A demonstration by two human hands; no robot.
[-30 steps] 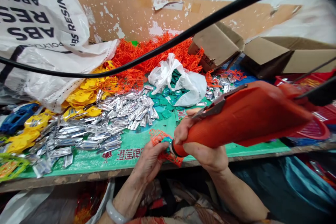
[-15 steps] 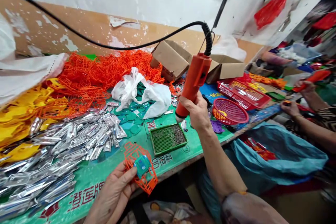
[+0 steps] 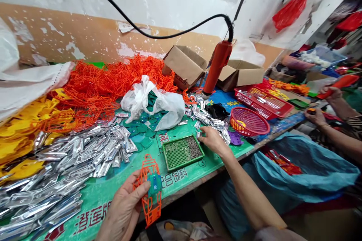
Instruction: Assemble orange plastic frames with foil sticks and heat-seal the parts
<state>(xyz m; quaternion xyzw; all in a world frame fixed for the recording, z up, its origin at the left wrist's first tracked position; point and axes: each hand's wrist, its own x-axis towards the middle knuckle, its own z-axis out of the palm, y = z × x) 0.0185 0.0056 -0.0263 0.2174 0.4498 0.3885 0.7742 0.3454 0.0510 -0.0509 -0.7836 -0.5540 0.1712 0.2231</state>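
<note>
My left hand [image 3: 128,199] grips an orange plastic lattice frame [image 3: 152,211] with a teal plastic piece [image 3: 154,184] set on its middle. The thumb presses at the teal piece's edge. My right hand [image 3: 212,140] is at the right edge of a green tray [image 3: 183,166] holding small metal bits, its fingers apart and bent toward the table. Nothing shows in those fingers. Just beyond them lies a small heap of silver metal pieces [image 3: 210,118]. An orange electric screwdriver [image 3: 217,68] hangs upright from a black cord above the table, apart from both hands.
Silver metal strips [image 3: 93,147] pile up on the left, with yellow parts [image 3: 19,128] and orange frames [image 3: 113,86] behind. A white bag [image 3: 169,109] holds teal pieces. Red baskets [image 3: 249,120] and cardboard boxes [image 3: 185,64] stand behind. Another person's hands [image 3: 316,116] work at right.
My right hand has let go of the screwdriver and moved down beside the green tray. The screwdriver has swung up and away. My left hand has turned the orange frame more upright.
</note>
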